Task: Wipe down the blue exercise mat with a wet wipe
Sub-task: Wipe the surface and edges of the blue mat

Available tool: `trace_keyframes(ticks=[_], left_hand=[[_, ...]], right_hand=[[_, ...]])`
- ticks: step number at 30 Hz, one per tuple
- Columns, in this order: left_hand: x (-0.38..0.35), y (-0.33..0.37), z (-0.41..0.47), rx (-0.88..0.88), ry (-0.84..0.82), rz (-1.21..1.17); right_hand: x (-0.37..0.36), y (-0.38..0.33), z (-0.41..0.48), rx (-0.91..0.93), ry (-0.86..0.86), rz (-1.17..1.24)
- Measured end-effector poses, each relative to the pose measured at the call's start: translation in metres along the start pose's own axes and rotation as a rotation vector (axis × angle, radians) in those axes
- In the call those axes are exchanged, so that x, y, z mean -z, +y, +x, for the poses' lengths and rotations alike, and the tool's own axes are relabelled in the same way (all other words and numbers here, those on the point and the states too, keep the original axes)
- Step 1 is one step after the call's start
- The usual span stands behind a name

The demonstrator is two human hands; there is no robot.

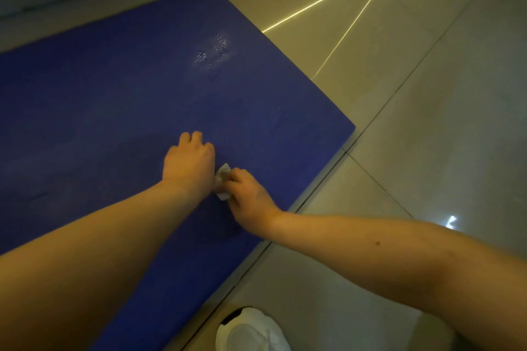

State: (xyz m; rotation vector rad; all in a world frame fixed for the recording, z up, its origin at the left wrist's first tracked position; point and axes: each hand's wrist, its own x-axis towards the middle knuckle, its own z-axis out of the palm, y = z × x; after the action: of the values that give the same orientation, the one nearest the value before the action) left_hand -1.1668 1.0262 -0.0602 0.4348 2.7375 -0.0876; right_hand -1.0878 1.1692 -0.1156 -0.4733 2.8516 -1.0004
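1. White shoe [251, 333] at the bottom edge stands on the tiled floor [427, 122], just beside the long edge of the mat, as a person's two bare forearms reach out over it.
2. The blue exercise mat [99, 94] lies flat on the tiles and runs from the left of the frame to a rounded far corner. A pale scuffed patch [214, 51] marks it toward that end.
3. The right hand [249, 198] grips a crumpled wet wipe [222, 178], fingers curled round it, and holds it down on the mat near the right-hand edge. The left hand [188, 165] rests just beside it, touching the wipe, its fingers curled under with knuckles up and nothing seen in them.
4. The wipe looks light, soft and damp, and is likely to bunch. It is probably best held as a wad under the fingertips.
5. The mat appears to be soft, grippy foam, and may be light enough to creep on the glossy tile. A free hand pressed on it beside the stroke should keep it in place.
6. Darker patches around the hands may be dampness. The scuffed far end appears not yet wiped.
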Motion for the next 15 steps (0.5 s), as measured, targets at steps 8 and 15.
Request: trace_keyframes(ticks=[8, 15], left_hand=[[-0.007, -0.008, 0.009, 0.032, -0.052, -0.031], [-0.011, -0.011, 0.014, 0.025, -0.041, -0.046]], right_hand=[[0.000, 0.009, -0.010, 0.159, -0.096, -0.072], [0.000, 0.007, 0.013, 0.037, -0.025, -0.031]])
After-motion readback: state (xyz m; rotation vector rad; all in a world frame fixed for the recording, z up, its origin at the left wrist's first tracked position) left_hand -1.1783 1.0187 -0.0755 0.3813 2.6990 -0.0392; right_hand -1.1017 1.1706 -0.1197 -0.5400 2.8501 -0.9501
